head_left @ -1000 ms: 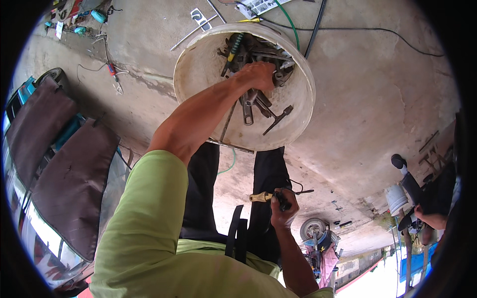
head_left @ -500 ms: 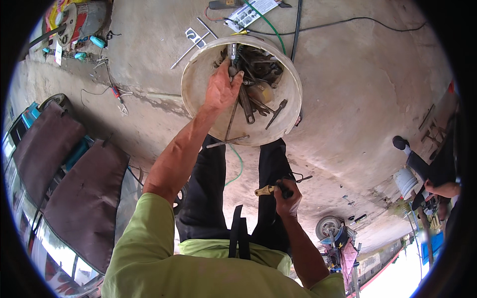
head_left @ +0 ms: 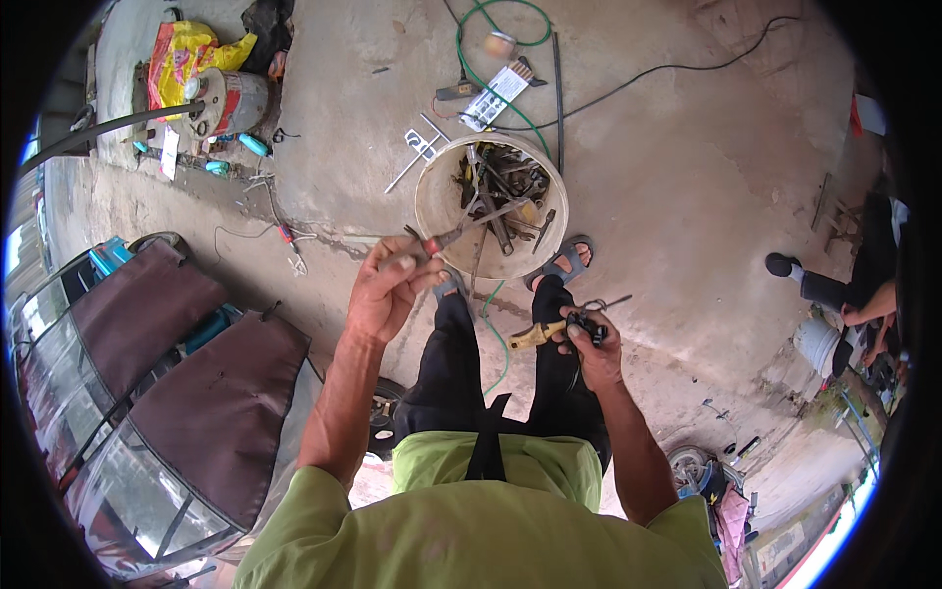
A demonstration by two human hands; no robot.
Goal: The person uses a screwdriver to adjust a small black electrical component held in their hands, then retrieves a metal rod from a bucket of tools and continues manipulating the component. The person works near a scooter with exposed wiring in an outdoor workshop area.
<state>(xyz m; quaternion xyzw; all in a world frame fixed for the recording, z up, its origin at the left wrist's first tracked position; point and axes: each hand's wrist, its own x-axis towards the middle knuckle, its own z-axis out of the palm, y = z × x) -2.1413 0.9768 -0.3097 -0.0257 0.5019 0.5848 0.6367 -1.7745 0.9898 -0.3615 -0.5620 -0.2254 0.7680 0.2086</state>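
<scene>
As left hand point(head_left: 385, 296) leaves bucket point(head_left: 438, 206), fingers clamped on red-handled screwdriver point(head_left: 445, 240) off near-left rim, screwdriver is out, ready to hand; right hand point(head_left: 599, 351) grips yellow-handled tool point(head_left: 535, 336), black object point(head_left: 585, 326), off near-right rim.

You can read no text here; the marks on the flat white rectangular printed sheet point(head_left: 488, 107), upper middle of the frame, are too small.

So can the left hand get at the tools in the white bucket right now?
Probably yes: the bucket is open-topped, with its tools in view, just ahead of the left hand. But that hand holds a red-handled tool, so grabbing another likely needs a regrip.
</scene>
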